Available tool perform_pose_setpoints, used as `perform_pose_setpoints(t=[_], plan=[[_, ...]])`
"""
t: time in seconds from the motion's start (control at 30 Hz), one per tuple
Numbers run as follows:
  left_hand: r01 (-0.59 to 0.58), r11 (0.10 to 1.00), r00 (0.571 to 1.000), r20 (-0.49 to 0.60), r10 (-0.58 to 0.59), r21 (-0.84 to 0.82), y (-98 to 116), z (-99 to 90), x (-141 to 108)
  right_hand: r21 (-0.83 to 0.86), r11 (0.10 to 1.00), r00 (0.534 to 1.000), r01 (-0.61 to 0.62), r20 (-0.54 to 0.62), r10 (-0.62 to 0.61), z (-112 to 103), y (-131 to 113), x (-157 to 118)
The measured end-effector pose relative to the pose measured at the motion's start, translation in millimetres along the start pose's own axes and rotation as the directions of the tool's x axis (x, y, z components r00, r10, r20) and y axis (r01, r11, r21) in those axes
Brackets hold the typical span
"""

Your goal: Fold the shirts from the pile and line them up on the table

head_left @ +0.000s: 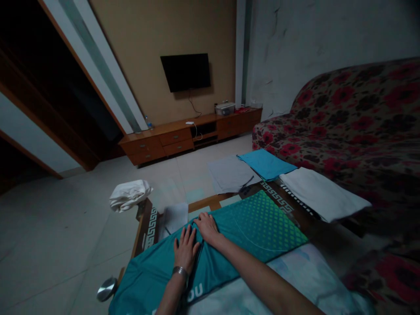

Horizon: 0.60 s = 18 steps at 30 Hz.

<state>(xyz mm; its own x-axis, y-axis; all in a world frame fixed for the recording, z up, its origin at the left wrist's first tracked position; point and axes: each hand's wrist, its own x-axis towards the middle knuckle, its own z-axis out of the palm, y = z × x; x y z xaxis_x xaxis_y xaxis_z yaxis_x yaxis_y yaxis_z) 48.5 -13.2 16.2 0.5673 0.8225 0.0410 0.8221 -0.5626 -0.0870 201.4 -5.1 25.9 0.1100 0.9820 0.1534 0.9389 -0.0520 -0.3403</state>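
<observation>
A teal green sports shirt [229, 234] with a lighter green pattern at its right end and white lettering near its lower edge lies spread over a low table. My left hand [186, 250], with a silver bracelet at the wrist, presses flat on the shirt, fingers apart. Just up and to the right, my right hand [208, 228] rests on the shirt near its far edge, fingers slightly bent. Between the hands the fabric is creased. A pale, bluish-white cloth [288, 280] lies under the shirt's near side, partly hidden by my right forearm.
On the dark wooden table [143, 227] are a folded white garment [324, 192], a blue folded one [265, 164], a grey one [231, 175] and a bundled white cloth [129, 195] at its left corner. A floral sofa [344, 113] stands right; a TV cabinet [177, 135] stands beyond.
</observation>
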Motion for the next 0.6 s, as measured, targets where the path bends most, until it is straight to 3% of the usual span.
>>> perform_pose_setpoints(t=[0.13,0.27,0.37,0.6], plan=[[-0.011,1.000,1.000,0.020,0.011,0.021,-2.0,10.9,6.7,0.039,0.997,0.997,0.070,-0.033,-0.069,-11.0,18.8,-7.8],[-0.023,0.999,1.000,0.002,0.022,0.035,-19.3,17.3,4.3,0.061,0.990,0.987,0.128,-0.110,-0.120,-23.5,61.7,-29.1],[-0.025,0.999,1.000,0.015,0.024,0.036,-38.2,22.1,1.0,0.050,0.995,0.988,0.082,-0.139,-0.074,-36.8,111.6,-47.6],[0.006,0.998,1.000,0.021,-0.007,0.057,-82.9,25.0,-9.8,-0.076,0.993,0.980,-0.087,-0.186,0.071,-80.2,252.8,-79.3]])
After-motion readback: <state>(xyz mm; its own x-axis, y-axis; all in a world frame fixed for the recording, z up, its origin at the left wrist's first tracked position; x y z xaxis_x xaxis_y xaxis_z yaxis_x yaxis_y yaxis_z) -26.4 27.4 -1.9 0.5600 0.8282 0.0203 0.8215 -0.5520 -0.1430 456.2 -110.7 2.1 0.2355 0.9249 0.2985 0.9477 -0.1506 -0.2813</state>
